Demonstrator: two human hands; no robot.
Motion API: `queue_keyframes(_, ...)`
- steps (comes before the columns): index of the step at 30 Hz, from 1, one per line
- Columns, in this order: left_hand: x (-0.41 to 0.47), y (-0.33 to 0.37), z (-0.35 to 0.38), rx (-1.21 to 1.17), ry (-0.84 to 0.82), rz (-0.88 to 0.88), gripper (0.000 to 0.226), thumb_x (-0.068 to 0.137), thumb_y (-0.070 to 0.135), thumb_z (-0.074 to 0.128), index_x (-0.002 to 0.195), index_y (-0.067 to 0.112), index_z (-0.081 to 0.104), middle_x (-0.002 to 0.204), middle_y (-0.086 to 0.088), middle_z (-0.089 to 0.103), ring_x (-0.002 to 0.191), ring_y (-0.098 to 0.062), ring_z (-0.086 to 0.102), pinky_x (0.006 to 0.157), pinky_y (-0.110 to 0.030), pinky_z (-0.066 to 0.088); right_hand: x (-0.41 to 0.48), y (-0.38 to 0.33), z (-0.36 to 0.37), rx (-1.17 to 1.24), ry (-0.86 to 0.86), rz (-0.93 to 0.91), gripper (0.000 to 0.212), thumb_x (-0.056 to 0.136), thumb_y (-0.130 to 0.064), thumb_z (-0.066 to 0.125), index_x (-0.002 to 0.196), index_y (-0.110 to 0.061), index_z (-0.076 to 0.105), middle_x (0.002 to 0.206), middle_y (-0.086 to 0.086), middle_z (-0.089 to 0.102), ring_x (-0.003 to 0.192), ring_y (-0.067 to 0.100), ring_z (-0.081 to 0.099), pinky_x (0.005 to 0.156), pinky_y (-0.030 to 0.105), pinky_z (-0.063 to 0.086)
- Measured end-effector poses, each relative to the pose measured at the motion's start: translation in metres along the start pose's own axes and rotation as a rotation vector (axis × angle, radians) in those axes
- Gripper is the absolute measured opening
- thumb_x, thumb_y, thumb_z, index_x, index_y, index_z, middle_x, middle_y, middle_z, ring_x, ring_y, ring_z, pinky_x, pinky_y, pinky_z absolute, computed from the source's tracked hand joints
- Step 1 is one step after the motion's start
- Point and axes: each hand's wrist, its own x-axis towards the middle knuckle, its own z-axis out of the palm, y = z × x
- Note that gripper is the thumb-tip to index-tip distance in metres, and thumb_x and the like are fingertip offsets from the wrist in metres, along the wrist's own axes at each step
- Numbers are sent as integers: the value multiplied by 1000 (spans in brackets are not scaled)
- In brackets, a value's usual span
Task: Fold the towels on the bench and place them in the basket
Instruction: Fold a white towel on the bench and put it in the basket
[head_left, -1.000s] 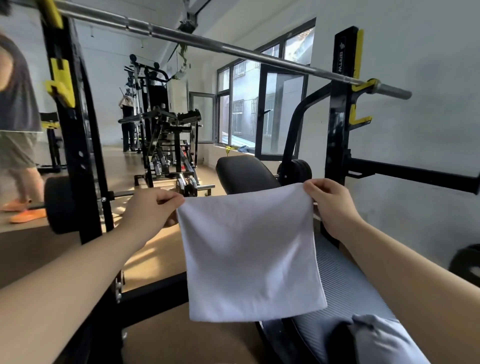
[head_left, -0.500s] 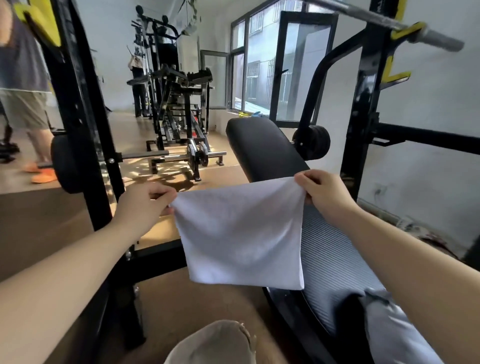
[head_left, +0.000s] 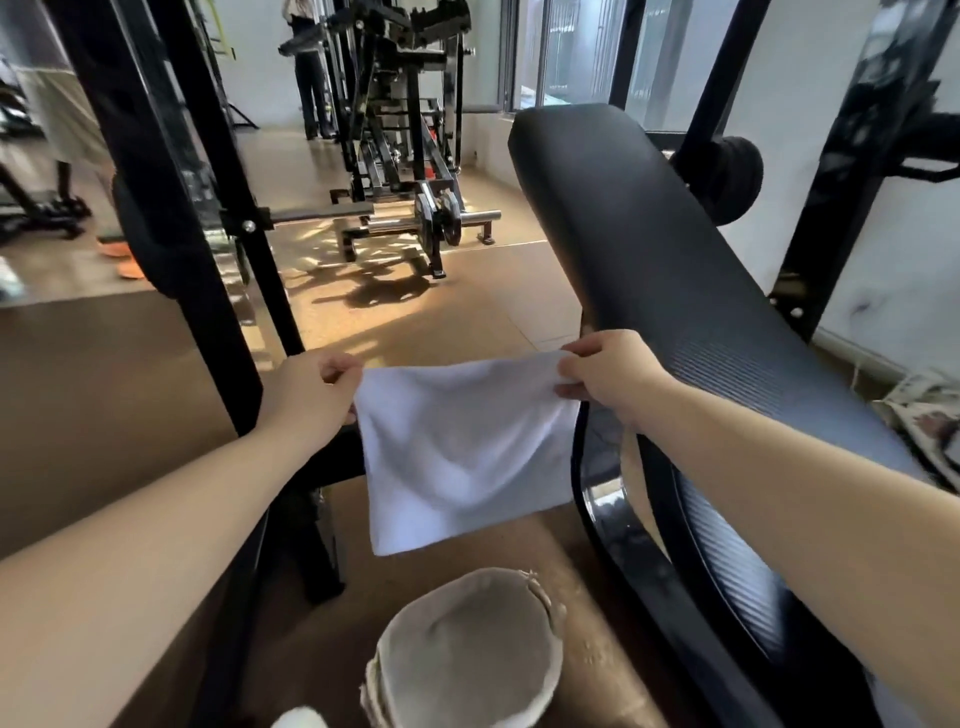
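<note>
At frame centre, I hold the folded white cloth towel (head_left: 462, 452) in the air by its upper corners. My left hand (head_left: 311, 395) pinches the left corner and my right hand (head_left: 608, 379) the right, fingers clamped on the fabric. At lower centre, the round beige fabric basket (head_left: 545, 613) stands below the towel. At right, the black padded bench (head_left: 649, 249) rises.

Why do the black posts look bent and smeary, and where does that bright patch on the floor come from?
Head view: the wide-angle lens bows the rack upright and bench toward the edges; head view: the upright looks smeared, likely motion blur, the towel sharper; head view: daylight through the windows lights the floor, shadowed by the machine.
</note>
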Motion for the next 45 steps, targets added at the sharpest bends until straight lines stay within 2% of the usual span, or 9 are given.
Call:
queue_keyframes(5, 13, -5, 26, -114, -89, -150, 7, 97, 15, 66, 102, 17, 70, 99, -2, 69, 74, -19, 73, 65, -27, 62, 9, 17, 33, -99, -6, -3, 8, 90, -17, 76, 97, -16, 73, 90, 3, 74, 67, 17, 76, 68, 34, 65)
queue_keyframes(8, 12, -5, 48, -196, -135, -231, 8, 97, 13, 67, 104, 10, 69, 98, -6, 67, 77, -20, 72, 62, -23, 61, 12, 29, 46, -77, -25, -19, 8, 89, -23, 78, 92, -18, 72, 89, 2, 74, 70, 19, 75, 68, 32, 64)
queue_keyframes(11, 5, -11, 70, -256, -192, -282, 12, 96, 14, 69, 106, 7, 70, 104, -9, 68, 81, -21, 72, 69, -27, 63, 15, 43, 58, -47, -45, -27, 10, 88, -27, 79, 87, -20, 73, 87, 2, 75, 70, 20, 75, 73, 37, 65)
queue_keyframes(15, -9, -16, 97, -306, -271, -325, 12, 94, 16, 71, 104, 9, 71, 107, -9, 70, 86, -22, 74, 80, -37, 64, 13, 59, 73, -17, -81, -40, 10, 90, -30, 78, 86, -22, 74, 82, -2, 75, 68, 16, 75, 76, 42, 64)
queue_keyframes(18, -18, -16, 112, -312, -311, -327, 10, 93, 13, 72, 103, 12, 74, 100, -9, 75, 91, -24, 75, 84, -42, 63, 8, 69, 82, -45, -87, -67, 7, 90, -29, 77, 90, -22, 74, 82, -4, 75, 68, 10, 74, 73, 39, 65)
queue_keyframes(26, -36, -11, 126, -358, -262, -341, 9, 96, 12, 69, 97, 20, 73, 97, -7, 75, 90, -19, 73, 79, -31, 62, 2, 71, 82, -138, -156, -153, 6, 88, -34, 79, 92, -30, 80, 76, -10, 76, 73, 6, 74, 75, 33, 64)
queue_keyframes(33, -44, -6, 130, -473, -194, -484, 16, 89, 11, 77, 103, 16, 70, 99, -11, 75, 88, -24, 75, 83, -40, 63, -16, 67, 76, -341, -186, -291, 18, 97, -35, 66, 101, -25, 81, 81, -11, 71, 74, 7, 69, 74, 29, 61)
queue_keyframes(40, -45, 7, 127, -541, -233, -515, 14, 94, 16, 70, 107, 22, 70, 98, -3, 76, 91, -16, 72, 72, -28, 53, -19, 71, 71, -422, -127, -439, 13, 88, -34, 75, 90, -22, 79, 74, -8, 71, 69, 5, 64, 68, 27, 56)
queue_keyframes(45, -41, 15, 120, -566, -354, -503, 21, 101, 25, 61, 121, 22, 66, 103, 3, 79, 99, -15, 72, 74, -28, 48, -18, 74, 68, -295, -35, -442, 23, 85, -28, 79, 107, -21, 79, 95, -8, 77, 89, 4, 70, 85, 30, 58)
